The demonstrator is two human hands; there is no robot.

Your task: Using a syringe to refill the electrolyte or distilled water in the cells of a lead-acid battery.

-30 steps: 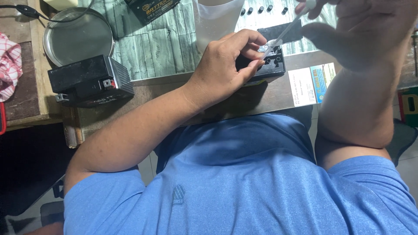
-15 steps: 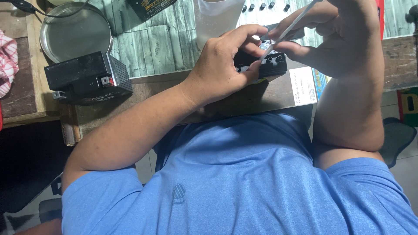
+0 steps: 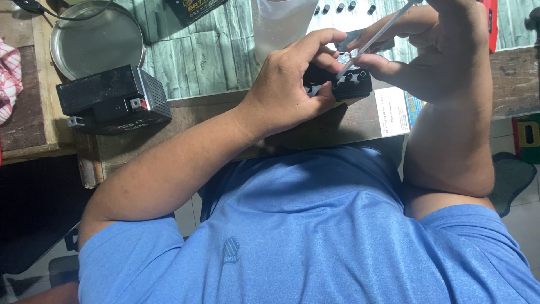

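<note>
The left hand (image 3: 287,84) has a closed grip on a small black battery (image 3: 343,85), fingers curled over its top and thumb under its near side, holding it at the front edge of the desk (image 3: 197,62); the right hand (image 3: 444,50) pinches a thin pale tube (image 3: 374,38), its grip shut around the upper part, and the tube slants down so that its lower tip meets the top of the battery, near a row of small round openings; whether the tip sits inside an opening or only on the surface is too small to tell.

The risks, as I judge them: the tube is long and held high, so a small tremor of the right hand could swing the tip off the opening and over the left fingers (image 3: 323,48) lying just beside it; the battery sits close to the desk edge above the person's lap, so a loose left grip could let it tip or slide toward the blue shirt (image 3: 315,236); if any liquid is involved, it would land on skin or cloth.

A second, larger black battery (image 3: 112,98) stands well apart to the left, below a round metal lid (image 3: 95,39); a translucent container (image 3: 281,22) stands just behind the left hand, near enough to be knocked by a raised knuckle.
</note>
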